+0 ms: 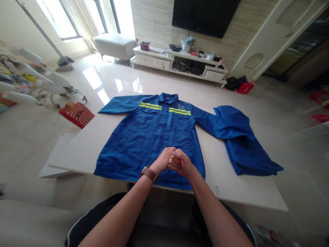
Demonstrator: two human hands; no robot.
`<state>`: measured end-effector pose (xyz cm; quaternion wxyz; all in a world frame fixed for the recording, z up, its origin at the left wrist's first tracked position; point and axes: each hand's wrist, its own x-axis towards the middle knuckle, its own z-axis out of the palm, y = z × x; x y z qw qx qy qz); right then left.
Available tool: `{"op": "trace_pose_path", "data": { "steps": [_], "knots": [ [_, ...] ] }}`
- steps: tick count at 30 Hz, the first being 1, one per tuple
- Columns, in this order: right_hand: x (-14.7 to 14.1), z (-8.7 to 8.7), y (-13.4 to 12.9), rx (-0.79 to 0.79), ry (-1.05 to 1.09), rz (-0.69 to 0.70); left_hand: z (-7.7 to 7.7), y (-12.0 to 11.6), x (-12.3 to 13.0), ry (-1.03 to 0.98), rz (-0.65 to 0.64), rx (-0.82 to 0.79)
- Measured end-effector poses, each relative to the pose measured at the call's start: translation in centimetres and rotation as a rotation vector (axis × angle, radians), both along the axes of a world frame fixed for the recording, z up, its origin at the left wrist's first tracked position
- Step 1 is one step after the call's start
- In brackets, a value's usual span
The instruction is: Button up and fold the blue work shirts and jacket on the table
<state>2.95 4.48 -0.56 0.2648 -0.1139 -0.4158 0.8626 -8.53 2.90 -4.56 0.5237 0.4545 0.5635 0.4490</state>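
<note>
A blue work jacket with yellow-green reflective stripes lies spread front side up, collar away from me, on a white table. Its left-side sleeve stretches out flat; the right-side one reaches onto a folded blue garment at the table's right. Over the lower front of the jacket, my left hand, with a brown watch on the wrist, and my right hand are closed and pressed together. Whether anything is between the fingers is hidden.
Beyond the table stand a low white TV cabinet with clutter on top and a white bench. A red patterned bag is near the table's left edge. A dustpan stands farther back.
</note>
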Motion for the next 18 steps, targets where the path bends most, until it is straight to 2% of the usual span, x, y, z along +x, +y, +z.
{"op": "trace_pose_path", "data": {
  "steps": [4,10,18],
  "knots": [
    [0.0,0.1,0.0,0.003,0.003,0.005,0.6,0.0,0.4,-0.005,0.014,-0.067],
    [-0.1,0.3,0.0,0.006,-0.014,0.019,1.9,0.0,-0.1,0.138,0.068,-0.054],
    [-0.2,0.3,-0.1,0.008,-0.032,0.008,-0.2,0.3,-0.1,0.11,0.029,-0.07]
  ]
}}
